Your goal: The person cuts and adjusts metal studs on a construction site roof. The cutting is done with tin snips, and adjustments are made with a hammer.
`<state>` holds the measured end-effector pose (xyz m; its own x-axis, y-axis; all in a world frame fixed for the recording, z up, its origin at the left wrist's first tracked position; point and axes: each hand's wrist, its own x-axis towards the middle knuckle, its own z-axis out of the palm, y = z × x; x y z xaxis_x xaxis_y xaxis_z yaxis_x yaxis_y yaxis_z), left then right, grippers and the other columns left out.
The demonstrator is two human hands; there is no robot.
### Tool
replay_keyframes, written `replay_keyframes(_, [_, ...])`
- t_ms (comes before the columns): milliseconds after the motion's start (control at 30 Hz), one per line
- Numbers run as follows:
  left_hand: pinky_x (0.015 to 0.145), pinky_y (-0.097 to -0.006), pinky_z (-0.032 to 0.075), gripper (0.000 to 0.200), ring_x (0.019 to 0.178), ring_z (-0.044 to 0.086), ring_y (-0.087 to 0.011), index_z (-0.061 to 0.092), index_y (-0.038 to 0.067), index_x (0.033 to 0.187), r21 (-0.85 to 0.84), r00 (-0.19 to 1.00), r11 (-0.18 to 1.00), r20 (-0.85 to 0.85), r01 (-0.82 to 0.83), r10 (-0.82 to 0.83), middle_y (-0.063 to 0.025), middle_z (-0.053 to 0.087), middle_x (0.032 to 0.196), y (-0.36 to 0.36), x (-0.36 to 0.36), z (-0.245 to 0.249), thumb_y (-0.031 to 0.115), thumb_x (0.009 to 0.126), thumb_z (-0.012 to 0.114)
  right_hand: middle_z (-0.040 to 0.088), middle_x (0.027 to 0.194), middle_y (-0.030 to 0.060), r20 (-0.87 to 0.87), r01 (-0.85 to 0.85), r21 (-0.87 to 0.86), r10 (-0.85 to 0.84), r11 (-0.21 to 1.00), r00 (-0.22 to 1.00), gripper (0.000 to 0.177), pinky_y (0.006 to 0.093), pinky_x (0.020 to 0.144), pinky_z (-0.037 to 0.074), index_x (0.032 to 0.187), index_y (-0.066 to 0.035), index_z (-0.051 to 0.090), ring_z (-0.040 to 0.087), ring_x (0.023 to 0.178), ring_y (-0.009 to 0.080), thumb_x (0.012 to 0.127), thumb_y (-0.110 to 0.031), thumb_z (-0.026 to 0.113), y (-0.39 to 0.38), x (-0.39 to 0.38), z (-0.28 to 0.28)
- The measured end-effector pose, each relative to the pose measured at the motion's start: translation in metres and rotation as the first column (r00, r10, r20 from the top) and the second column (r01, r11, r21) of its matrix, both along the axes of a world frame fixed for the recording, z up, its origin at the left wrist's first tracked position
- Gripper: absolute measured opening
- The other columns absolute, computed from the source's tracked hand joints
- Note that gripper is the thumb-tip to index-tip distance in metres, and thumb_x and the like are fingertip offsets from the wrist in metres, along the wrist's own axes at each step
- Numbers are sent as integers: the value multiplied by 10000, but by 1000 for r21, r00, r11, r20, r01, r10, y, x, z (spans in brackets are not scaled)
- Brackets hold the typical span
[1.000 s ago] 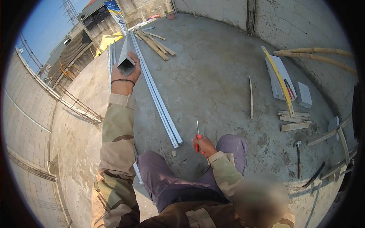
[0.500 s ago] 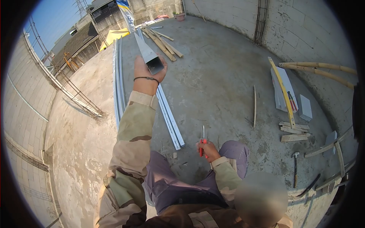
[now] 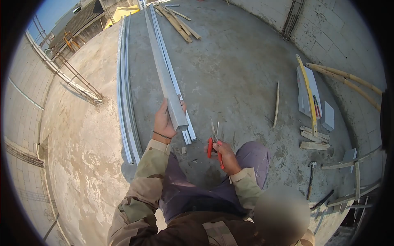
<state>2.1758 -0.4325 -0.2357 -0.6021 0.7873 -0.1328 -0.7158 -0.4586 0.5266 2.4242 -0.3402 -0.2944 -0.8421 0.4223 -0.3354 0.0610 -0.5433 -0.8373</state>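
A long grey metal box-section profile (image 3: 162,67) rests in my left hand (image 3: 165,121), its near hollow end pointing towards me. My fingers wrap around it from below, close to that end. My right hand (image 3: 229,159) grips red-handled tin snips (image 3: 214,141), just right of the profile's end. The blades of the snips point away from me and stand apart; they do not touch the profile. Beneath and right of the held profile, more long metal profiles (image 3: 189,135) lie on the concrete floor.
Further metal profiles (image 3: 125,90) lie to the left. Wooden strips (image 3: 176,24) are at the far end. On the right are pale blocks (image 3: 314,88) with a yellow level (image 3: 307,92), wood offcuts (image 3: 314,139), a hammer (image 3: 311,180) and bamboo poles (image 3: 349,78) by the wall.
My left hand has come down and nearer, and the profile has tilted from pointing up at me to lying lower along the floor. The snips have opened wider, and my view has dipped.
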Motion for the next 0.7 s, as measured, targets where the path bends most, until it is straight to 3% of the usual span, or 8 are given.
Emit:
replay_keyframes(33, [691, -370, 554, 600, 829, 630, -236, 419, -65, 1394, -45, 999, 999, -48, 23, -25, -104, 603, 991, -6, 1, -29, 444, 1075, 431, 664, 1029, 146, -133, -30, 297, 72, 954, 988, 372, 395, 777, 552, 1186, 1, 601, 677, 959, 245, 1022, -329, 553, -10, 2, 9])
replay_keyframes(67, [691, -370, 554, 600, 829, 630, -236, 419, -65, 1394, -57, 1000, 998, -8, 18, -18, -104, 603, 991, -11, 0, -59, 444, 1075, 431, 664, 1029, 146, -94, -48, 284, 78, 958, 993, 372, 395, 777, 552, 1186, 1, 601, 677, 959, 245, 1022, -329, 553, -20, 3, 26])
replay_keyframes(133, [819, -374, 564, 576, 859, 617, -226, 459, 1, 1435, 35, 987, 995, 131, 91, -95, -108, 591, 1022, -18, 2, -109, 455, 1091, 372, 643, 872, 114, -228, 56, 650, 124, 758, 966, 344, 373, 694, 470, 1125, 10, 594, 566, 741, 213, 1013, -314, 569, -35, -2, 50])
replay_keyframes(233, [763, -369, 544, 571, 819, 585, -208, 485, 31, 1427, -151, 989, 988, 146, 16, 6, -95, 580, 978, -25, 16, -143, 475, 1088, 371, 599, 823, 147, 107, -313, 668, 329, 675, 938, 329, 383, 690, 452, 1138, 14, 594, 549, 729, 211, 995, -282, 602, -33, -14, 35])
replay_keyframes(333, [749, -370, 536, 591, 813, 577, -205, 497, 42, 1413, -186, 974, 983, 225, 9, 34, -89, 575, 963, -26, 20, -168, 515, 1072, 397, 563, 790, 156, 538, -697, 375, 468, 612, 701, 301, 377, 694, 448, 1138, 18, 591, 540, 726, 208, 961, -218, 653, -30, -32, -40])
replay_keyframes(467, [732, -357, 556, 681, 833, 588, -185, 464, 12, 1424, -199, 978, 980, 204, 13, 29, -85, 561, 988, -23, 22, -176, 562, 1025, 500, 592, 808, 113, 295, -480, 482, 380, 733, 877, 254, 372, 703, 460, 1124, 11, 595, 554, 740, 195, 940, -154, 655, -43, -3, -49])
replay_keyframes(533, [757, -372, 566, 648, 859, 597, -195, 459, 12, 1412, -289, 983, 957, 176, 7, 46, -91, 554, 1006, -23, 23, -175, 521, 1020, 541, 611, 857, 52, 183, -403, 229, 367, 886, 912, 229, 351, 711, 472, 1122, -4, 604, 564, 760, 166, 921, -107, 644, -54, 10, -80])
replay_keyframes(700, [627, -377, 562, 444, 745, 612, -199, 444, 61, 1185, -441, 998, 896, 14, -52, 65, -94, 556, 921, -14, 30, -173, 440, 1016, 604, 606, 939, 42, 345, -461, -52, 449, 886, 824, 244, 313, 774, 493, 1141, -12, 590, 603, 835, 142, 911, -83, 630, -68, 6, -111])
